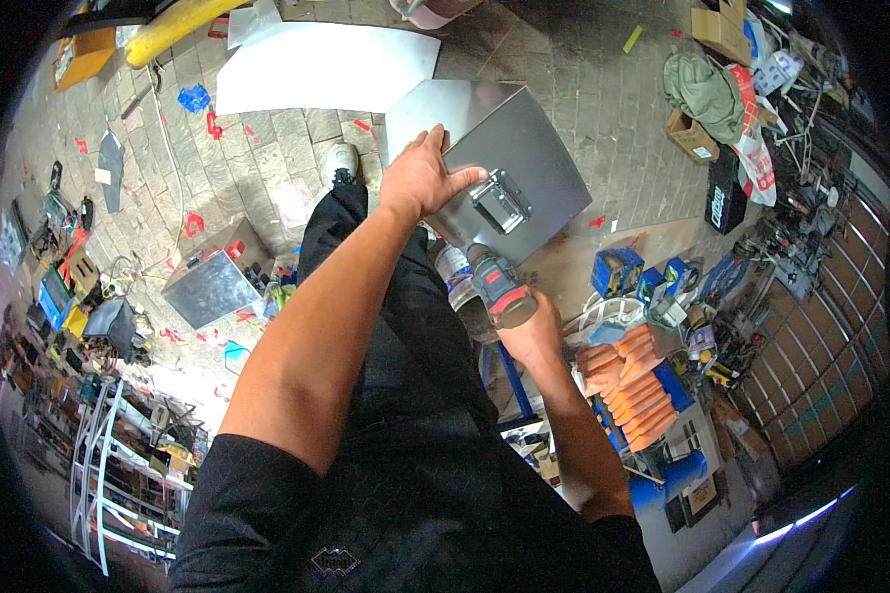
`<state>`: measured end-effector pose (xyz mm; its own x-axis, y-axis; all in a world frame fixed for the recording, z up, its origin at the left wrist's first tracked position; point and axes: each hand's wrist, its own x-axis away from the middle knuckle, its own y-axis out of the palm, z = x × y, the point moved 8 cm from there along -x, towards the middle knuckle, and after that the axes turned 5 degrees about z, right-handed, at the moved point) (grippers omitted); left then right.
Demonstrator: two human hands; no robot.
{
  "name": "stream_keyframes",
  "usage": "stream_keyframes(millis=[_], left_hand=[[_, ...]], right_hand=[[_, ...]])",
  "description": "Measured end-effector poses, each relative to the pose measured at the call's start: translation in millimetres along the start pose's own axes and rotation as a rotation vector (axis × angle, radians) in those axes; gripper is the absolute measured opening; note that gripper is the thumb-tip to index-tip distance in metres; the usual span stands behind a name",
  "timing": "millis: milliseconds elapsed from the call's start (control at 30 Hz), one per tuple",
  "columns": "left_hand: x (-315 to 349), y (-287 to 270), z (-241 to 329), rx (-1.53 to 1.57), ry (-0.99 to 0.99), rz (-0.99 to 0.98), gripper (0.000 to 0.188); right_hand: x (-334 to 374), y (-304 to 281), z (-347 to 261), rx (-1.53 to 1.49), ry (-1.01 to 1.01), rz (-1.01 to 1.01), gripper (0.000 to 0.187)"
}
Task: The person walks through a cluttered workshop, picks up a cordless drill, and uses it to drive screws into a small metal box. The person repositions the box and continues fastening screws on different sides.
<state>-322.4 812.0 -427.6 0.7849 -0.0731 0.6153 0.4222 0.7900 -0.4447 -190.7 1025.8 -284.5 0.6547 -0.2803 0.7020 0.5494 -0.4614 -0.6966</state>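
A grey sheet-metal box [554, 163] stands in front of me, with a shiny recessed metal handle or latch [502, 203] on its darker face. My left hand [422, 176] lies across the box's edge, fingers stretched out and thumb spread toward the latch. In my right hand [536, 331] is a dark grey and red cordless drill [501, 285], wrapped by the fingers. The drill's front end points at the box's lower edge, just below the latch. Whether its tip touches the metal is hidden.
A large pale metal sheet [326, 67] lies on the paved floor beyond the box. A smaller metal box [213, 287] sits at left. Orange gloves [638, 390] and blue boxes [618, 270] are near my right arm. Red scraps [194, 223] are scattered about; my shoe [340, 163] is near the box.
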Motion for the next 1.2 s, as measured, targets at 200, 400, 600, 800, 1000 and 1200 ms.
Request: stream_keyframes(millis=[200,400,600,800,1000,1200], left_hand=[[-1.8,0.6,-0.5,-0.010,0.003,-0.004,0.115],[0.1,-4.4,3.0,-0.014,0.054,0.102,0.088],[-1.6,-0.1,0.3,-0.017,-0.007,-0.010,0.114],[1.3,-4.5,2.8,0.023,0.059,0.119,0.086],[-3.1,0.8,-1.6,0.058,0.093,0.135,0.088],[-2.6,-2.9,2.4,0.045,0.102,0.123,0.090]], right_hand=[[-2.7,-5.2,-6.9,0.088,-0.006,-0.020,0.041],[-1.8,-4.6,-9.5,0.024,-0.005,-0.054,0.039],[-1.0,-0.4,-2.2,0.035,0.034,-0.036,0.037],[-1.7,4.3,4.8,0.017,0.136,-0.130,0.059],[1.2,1.5,-3.8,0.060,0.013,-0.089,0.056],[5.4,-1.7,-6.8,0.076,-0.074,-0.013,0.057]])
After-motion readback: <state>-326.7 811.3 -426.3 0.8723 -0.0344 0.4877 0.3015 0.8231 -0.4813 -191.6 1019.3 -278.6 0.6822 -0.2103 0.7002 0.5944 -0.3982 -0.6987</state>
